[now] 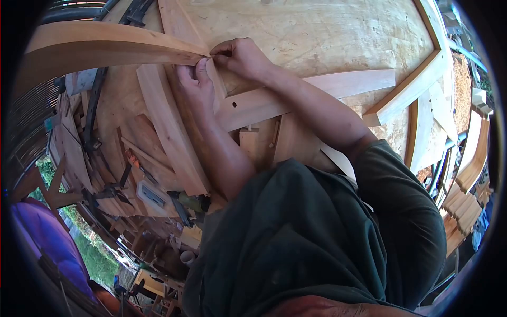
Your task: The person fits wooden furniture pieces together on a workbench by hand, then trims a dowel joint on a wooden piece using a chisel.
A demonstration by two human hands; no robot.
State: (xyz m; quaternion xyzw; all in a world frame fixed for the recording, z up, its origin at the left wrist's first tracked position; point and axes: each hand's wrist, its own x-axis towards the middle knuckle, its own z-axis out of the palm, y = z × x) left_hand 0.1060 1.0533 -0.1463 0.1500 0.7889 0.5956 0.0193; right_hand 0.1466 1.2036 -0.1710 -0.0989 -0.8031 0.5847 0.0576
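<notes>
A long curved wooden board (116, 46) reaches in from the upper left, and its narrow end lies between my hands. My left hand (198, 87) grips that end from below, thumb up against the edge, the other fingers partly hidden behind the wood. At the tip of the board, my right hand (242, 58) has its fingers pinched together; whatever they hold is too small to make out. Under my forearms runs a pale wooden piece (253, 108) with a dark round hole. Another straight wooden piece (182, 24) passes beneath the board's end.
The plywood worktop (306, 37) carries a thick wooden bar (171, 127) at left and an angled wooden frame (406, 87) at right. Bar clamps (95, 105), wood offcuts and tools crowd the left side. Stacked wooden parts (462, 208) stand at far right.
</notes>
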